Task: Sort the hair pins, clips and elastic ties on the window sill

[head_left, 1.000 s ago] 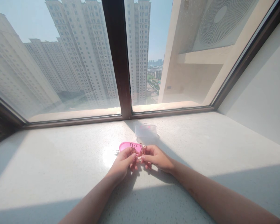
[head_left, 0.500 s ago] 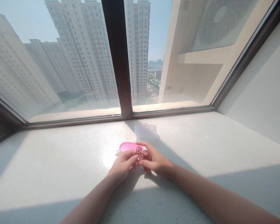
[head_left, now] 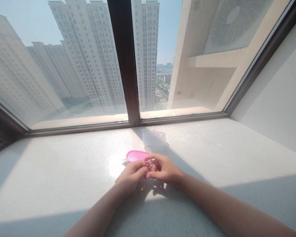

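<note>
Between my two hands is a small cluster of copper-coloured metal rings, with thin loops rising from its top. My left hand pinches its left side between thumb and fingers. From the right, my right hand curls its fingers and thumb around the other side. How the rings link together is too small to make out. Just beyond my fingers lies a pink oval tray, its right end partly covered by my right hand. Small silvery metal loops rest by the tray's left end.
A clear plastic box stands behind the tray, near the window frame. Everything rests on a pale speckled sill in strong sunlight. A white wall closes the right side.
My right index finger has come down and curled in toward the rings. The ring cluster has turned and shifted slightly right. My left hand has barely moved.
</note>
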{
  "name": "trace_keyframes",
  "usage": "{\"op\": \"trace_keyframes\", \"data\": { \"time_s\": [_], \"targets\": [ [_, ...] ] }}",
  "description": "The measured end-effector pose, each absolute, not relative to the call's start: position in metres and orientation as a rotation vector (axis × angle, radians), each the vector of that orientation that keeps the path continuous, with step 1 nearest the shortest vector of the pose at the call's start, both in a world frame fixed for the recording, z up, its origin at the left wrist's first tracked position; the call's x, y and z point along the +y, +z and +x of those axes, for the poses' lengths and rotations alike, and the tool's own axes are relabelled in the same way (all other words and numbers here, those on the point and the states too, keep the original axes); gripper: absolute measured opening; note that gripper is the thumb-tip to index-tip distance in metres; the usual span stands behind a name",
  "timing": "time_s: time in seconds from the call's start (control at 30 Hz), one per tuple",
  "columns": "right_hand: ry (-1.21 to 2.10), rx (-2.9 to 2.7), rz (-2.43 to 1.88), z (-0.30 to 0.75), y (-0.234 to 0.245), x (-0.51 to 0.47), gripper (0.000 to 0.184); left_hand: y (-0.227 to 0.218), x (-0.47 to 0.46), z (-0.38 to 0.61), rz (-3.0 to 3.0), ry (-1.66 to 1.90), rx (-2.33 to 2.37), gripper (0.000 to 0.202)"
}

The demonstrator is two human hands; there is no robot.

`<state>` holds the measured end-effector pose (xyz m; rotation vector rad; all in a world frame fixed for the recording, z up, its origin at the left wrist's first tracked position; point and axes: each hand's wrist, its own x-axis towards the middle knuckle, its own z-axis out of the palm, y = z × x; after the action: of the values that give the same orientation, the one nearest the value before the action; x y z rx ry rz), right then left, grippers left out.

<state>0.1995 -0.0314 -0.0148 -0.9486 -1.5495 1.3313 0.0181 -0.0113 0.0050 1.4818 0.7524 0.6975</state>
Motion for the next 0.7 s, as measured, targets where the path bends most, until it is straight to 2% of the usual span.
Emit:
{"op": "trace_keyframes", "data": {
  "time_s": [0.13,0.27,0.4,0.53,0.7],
  "targets": [
    [1.056,-1.596,-1.049,0.203,-0.003,-0.034,0.036,-0.004,-0.01,0.017,1.553,0.748,0.869,0.019],
    [0.955,-1.611,-1.064,0.205,0.005,-0.032,0.02,-0.006,-0.009,0.018,1.598,0.794,0.889,0.018],
    [0.938,-1.673,-1.056,0.206,0.007,-0.03,0.021,0.0,-0.007,0.017,1.629,0.827,0.863,0.021],
    [0.841,-1.78,-1.077,0.207,0.01,-0.03,0.012,0.006,-0.007,0.016,1.672,0.847,0.877,0.025],
    [0.68,-1.88,-1.052,0.207,0.01,-0.03,0.019,0.011,-0.01,0.017,1.602,0.839,0.899,0.027]
  ]
}}
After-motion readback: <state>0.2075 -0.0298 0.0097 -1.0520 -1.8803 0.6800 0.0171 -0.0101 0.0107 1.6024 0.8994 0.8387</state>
